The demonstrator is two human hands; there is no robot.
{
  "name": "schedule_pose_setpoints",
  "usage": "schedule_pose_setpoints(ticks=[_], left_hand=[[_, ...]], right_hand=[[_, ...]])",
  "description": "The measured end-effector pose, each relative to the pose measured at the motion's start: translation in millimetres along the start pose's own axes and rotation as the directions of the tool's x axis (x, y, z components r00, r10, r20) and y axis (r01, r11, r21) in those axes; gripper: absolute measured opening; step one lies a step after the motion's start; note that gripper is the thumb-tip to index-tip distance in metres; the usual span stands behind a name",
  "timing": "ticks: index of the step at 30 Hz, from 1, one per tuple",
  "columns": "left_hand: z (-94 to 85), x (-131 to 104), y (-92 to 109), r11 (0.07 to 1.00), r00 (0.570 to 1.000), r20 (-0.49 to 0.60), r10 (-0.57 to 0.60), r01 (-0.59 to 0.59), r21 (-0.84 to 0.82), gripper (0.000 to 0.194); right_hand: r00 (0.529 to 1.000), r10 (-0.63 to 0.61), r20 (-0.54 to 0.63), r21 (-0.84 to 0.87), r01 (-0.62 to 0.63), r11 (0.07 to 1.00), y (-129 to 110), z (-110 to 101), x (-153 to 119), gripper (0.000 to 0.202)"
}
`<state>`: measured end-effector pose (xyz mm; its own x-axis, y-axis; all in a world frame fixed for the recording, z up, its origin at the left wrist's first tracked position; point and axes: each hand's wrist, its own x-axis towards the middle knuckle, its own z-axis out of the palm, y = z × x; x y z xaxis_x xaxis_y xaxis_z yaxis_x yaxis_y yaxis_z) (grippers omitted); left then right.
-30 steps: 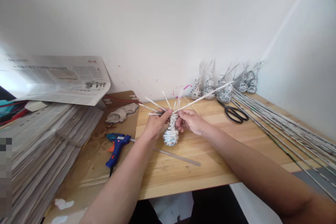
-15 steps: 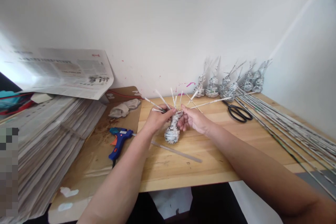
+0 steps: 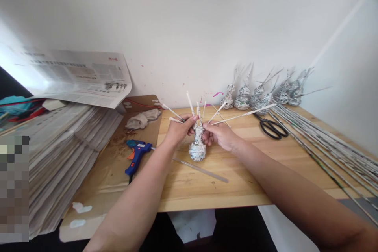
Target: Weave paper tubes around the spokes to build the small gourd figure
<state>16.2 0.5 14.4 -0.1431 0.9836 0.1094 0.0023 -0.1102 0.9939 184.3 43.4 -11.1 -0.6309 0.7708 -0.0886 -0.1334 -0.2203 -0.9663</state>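
Note:
A small gourd-shaped woven piece [image 3: 197,150] of printed paper stands upright on the wooden table in front of me. Several thin rolled paper strips fan up and outward from its narrow neck. My left hand [image 3: 182,128] is closed on the neck's left side, thumb and fingers pinching near the rim among the strips. On the opposite side, my right hand [image 3: 220,134] is closed, thumb and forefinger pinching a long paper strip [image 3: 248,114] at the rim; that strip reaches out to the right. My curled fingers partly hide the neck.
A blue glue gun [image 3: 137,157] lies left on cardboard, near a cloth glove [image 3: 143,119] and a tall newspaper stack [image 3: 67,157]. A clear glue stick [image 3: 203,171] lies in front. Black scissors [image 3: 273,128], long paper rods [image 3: 325,141] and several similar woven pieces [image 3: 242,98] are at right.
The view has shifted slightly, so most things sit a little farther right. A strip near my left thumb stands more upright, and my right fingers have moved slightly at the rim.

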Motion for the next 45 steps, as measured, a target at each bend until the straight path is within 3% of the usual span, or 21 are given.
schedule_pose_setpoints(ticks=[3,7,12,15,18,24,32,36,41,43,45], left_hand=[[-8.1,0.0,4.2,0.997,0.993,0.117,-0.024,0.033,-0.074,0.052],[-15.4,-1.1,10.2,0.995,0.954,0.296,0.043,-0.068,0.076,0.056],[-12.3,1.3,5.6,0.919,0.941,0.210,0.264,-0.312,0.241,0.045],[-10.4,1.3,4.9,0.887,0.928,0.190,0.321,-0.365,0.284,0.040],[-12.2,0.4,9.8,0.905,0.923,0.197,0.330,-0.368,0.212,0.050],[-18.4,4.2,10.3,0.974,0.978,0.074,0.197,-0.187,-0.128,0.045],[-2.6,6.3,-5.2,0.986,0.999,0.032,0.013,-0.007,-0.165,0.041],[1.9,5.7,-6.4,0.981,0.998,-0.047,0.032,-0.040,-0.189,0.040],[-1.7,4.8,-5.2,0.993,0.991,-0.114,0.071,-0.081,-0.082,0.036],[-0.7,2.9,-3.3,0.989,0.986,-0.085,0.141,-0.144,-0.038,0.032],[2.8,-0.3,-0.8,0.957,0.954,-0.076,0.289,-0.288,0.026,0.029]], right_hand=[[0.996,-0.084,-0.005,-0.063,0.084,0.995,-2.0,-3.5,-0.5,0.037],[0.948,-0.317,0.017,-0.347,0.303,0.888,-10.1,-6.6,-6.6,0.038],[0.825,-0.558,0.092,-0.641,0.478,0.601,-15.9,-4.7,-16.4,0.032],[0.759,-0.641,0.116,-0.696,0.523,0.493,-15.9,-4.9,-18.1,0.026],[0.715,-0.684,0.140,-0.718,0.549,0.427,-16.1,-6.1,-17.9,0.023],[0.725,-0.679,0.113,-0.725,0.528,0.443,-18.9,-6.1,-18.0,0.025],[0.780,-0.609,0.145,-0.713,0.509,0.482,-16.1,-7.1,-16.6,0.028],[0.805,-0.589,0.068,-0.693,0.463,0.553,-13.5,-8.7,-13.0,0.030],[0.817,-0.570,-0.089,-0.624,0.400,0.671,-12.7,-13.5,-6.0,0.034],[0.812,-0.573,-0.111,-0.612,0.398,0.683,-12.4,-15.8,-4.4,0.034],[0.805,-0.586,-0.098,-0.649,0.394,0.650,-11.7,-17.2,-4.2,0.034]])
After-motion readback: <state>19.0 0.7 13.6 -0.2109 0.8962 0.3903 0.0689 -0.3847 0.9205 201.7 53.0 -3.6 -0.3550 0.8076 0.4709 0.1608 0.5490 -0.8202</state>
